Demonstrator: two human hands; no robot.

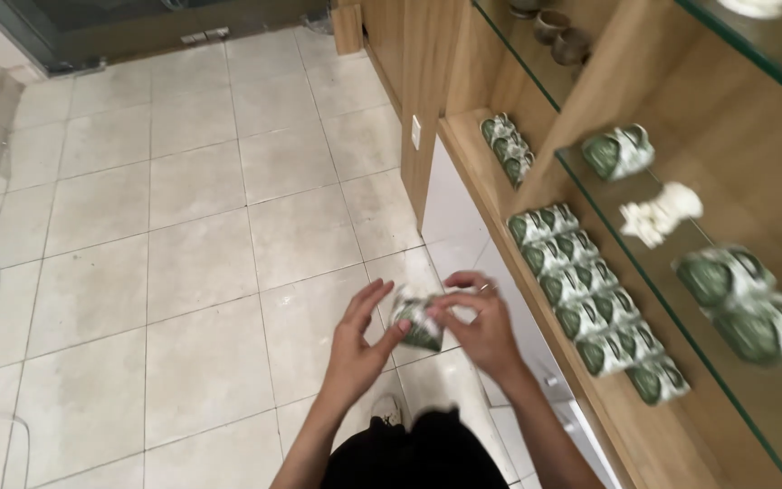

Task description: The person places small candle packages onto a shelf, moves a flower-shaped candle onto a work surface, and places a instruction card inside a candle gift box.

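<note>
The grip is shared between both hands: the right hand (pixel 486 330) pinches the upper right end of a small green-and-white packet (pixel 416 323) with thumb and forefingers pressed together on it, while the left hand (pixel 359 340) has its fingers spread and only its thumb and fingertips touching the packet's left side. The packet hangs in the air between the two hands, over the pale tiled floor (pixel 183 235), carried by nothing else. Its long axis runs tilted, from the upper left down to the lower right, so the right hand has the firmer hold and lies nearer to the shelving. Just to the right of that hand, a row of matching packets (pixel 590 299) lies along the front edge of the wooden shelf (pixel 491 154). Further packets rest on the glass shelf (pixel 644 263) above, beside a small white figurine (pixel 661 213).
</note>
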